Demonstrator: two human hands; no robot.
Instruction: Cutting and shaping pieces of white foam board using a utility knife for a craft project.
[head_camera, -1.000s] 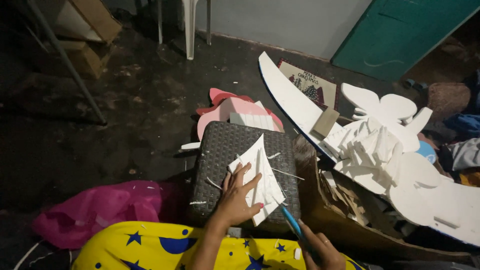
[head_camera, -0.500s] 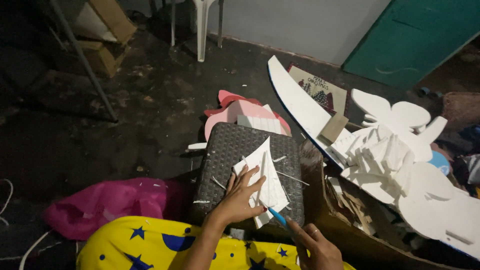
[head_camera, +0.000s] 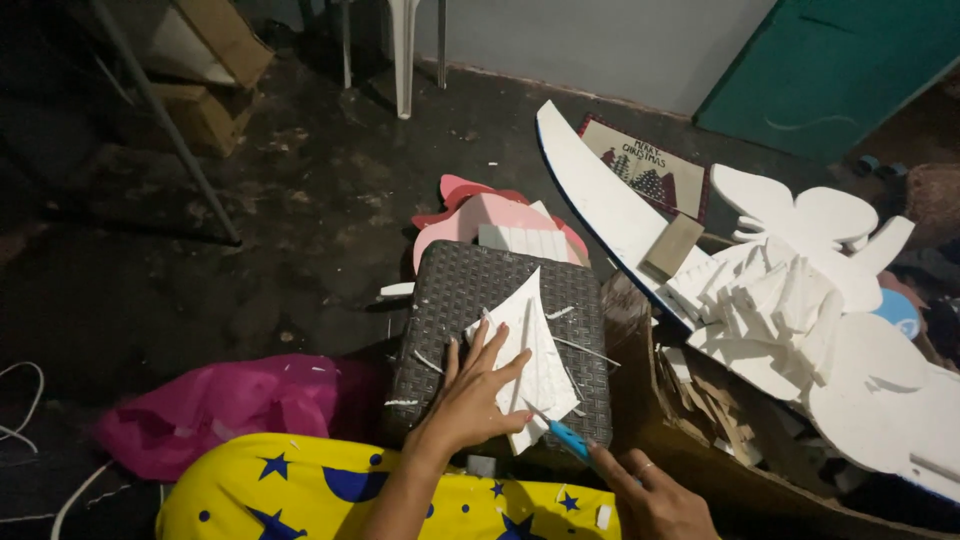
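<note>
While your left hand (head_camera: 475, 395) lies flat with fingers spread on the white foam sheet (head_camera: 530, 365), keep that pressure even so the sheet cannot slide on the woven stool (head_camera: 470, 300) beneath it. Your right hand (head_camera: 650, 495) is closed around the blue knife (head_camera: 565, 435), whose tip meets the sheet's lower edge just beside your left thumb. Draw the blade away from those fingers, not toward them, and hold it at a low angle so the foam slices rather than tears. Take light passes; the stool's weave gives an uneven backing. The sheet's point reaches toward the stool's far edge, so steady the part nearest the blade. Loose foam slivers (head_camera: 575, 345) lie around the sheet; brush them clear if they lift it.
</note>
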